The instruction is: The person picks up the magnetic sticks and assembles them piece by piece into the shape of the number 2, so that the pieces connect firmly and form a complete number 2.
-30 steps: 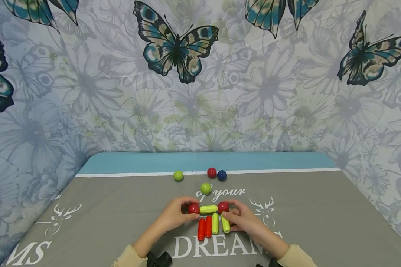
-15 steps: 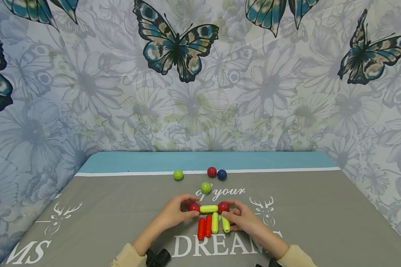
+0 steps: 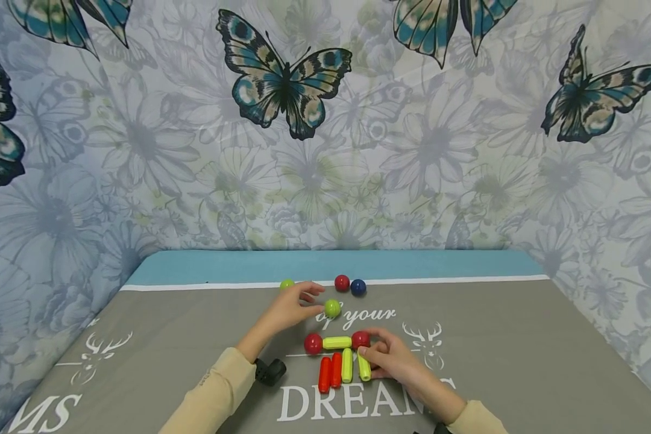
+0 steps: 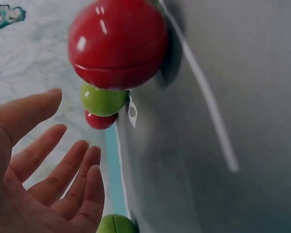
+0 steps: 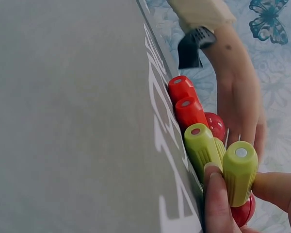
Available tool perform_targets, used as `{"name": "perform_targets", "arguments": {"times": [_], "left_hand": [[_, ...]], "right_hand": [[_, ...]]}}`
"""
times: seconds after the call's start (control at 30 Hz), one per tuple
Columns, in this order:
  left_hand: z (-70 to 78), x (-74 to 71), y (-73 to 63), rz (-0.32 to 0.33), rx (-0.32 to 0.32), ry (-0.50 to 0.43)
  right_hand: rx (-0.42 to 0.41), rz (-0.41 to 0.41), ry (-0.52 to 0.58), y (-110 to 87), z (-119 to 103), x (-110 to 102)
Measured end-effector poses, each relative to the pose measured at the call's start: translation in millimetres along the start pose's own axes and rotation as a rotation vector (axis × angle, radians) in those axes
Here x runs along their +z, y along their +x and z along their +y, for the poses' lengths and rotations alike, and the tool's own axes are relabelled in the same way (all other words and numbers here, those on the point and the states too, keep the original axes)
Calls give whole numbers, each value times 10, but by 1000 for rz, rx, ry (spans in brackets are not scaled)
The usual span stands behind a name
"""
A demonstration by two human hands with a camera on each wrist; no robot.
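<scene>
My left hand [image 3: 286,310] hovers over the cloth with fingers spread and nothing in them, its fingertips close beside a green ball [image 3: 333,308]. In the left wrist view its palm [image 4: 48,184] faces a large red ball [image 4: 119,43]. My right hand [image 3: 398,360] pinches a yellow-green magnetic rod [image 5: 240,174] between thumb and finger, below the right red ball [image 3: 360,339]. Another yellow-green rod [image 3: 337,343] lies crosswise between that ball and the left red ball [image 3: 313,343]. Below it stand two red rods [image 3: 324,375] and one more yellow-green rod [image 3: 347,366], side by side.
Toward the back, a red ball [image 3: 342,283] and a blue ball [image 3: 358,287] sit side by side. Another green ball [image 3: 287,283] is partly covered by my left hand. A grey cloth [image 3: 157,343] with white lettering covers the table, against a butterfly-patterned backdrop [image 3: 439,181].
My left hand has let go of the left red ball and moved away toward the green balls. My right hand keeps its pinch on the yellow-green rod.
</scene>
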State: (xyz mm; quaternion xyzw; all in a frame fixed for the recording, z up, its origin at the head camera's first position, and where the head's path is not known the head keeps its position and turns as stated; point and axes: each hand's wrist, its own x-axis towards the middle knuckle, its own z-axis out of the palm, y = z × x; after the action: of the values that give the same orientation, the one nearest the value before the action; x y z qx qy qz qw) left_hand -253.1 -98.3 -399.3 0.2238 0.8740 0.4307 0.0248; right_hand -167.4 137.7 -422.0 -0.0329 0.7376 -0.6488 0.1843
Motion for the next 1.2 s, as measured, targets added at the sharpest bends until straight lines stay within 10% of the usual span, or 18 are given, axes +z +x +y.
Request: {"name": "perform_targets", "arguments": {"times": [0.33, 0.6, 0.77, 1.0, 1.2], "left_hand": [[-63, 124, 140, -132, 43, 66], [-110, 123, 95, 4, 35, 38], [28, 70, -228, 62, 27, -168], [474, 207, -904, -228, -178, -583], [558, 474, -1081, -416, -328, -845]], "right_hand": [[17, 5, -2, -14, -10, 19], [12, 9, -6, -6, -4, 5], [7, 0, -6, -3, 2, 4], [-8, -8, -4, 4, -6, -27], [-5, -13, 5, -8, 11, -15]]}}
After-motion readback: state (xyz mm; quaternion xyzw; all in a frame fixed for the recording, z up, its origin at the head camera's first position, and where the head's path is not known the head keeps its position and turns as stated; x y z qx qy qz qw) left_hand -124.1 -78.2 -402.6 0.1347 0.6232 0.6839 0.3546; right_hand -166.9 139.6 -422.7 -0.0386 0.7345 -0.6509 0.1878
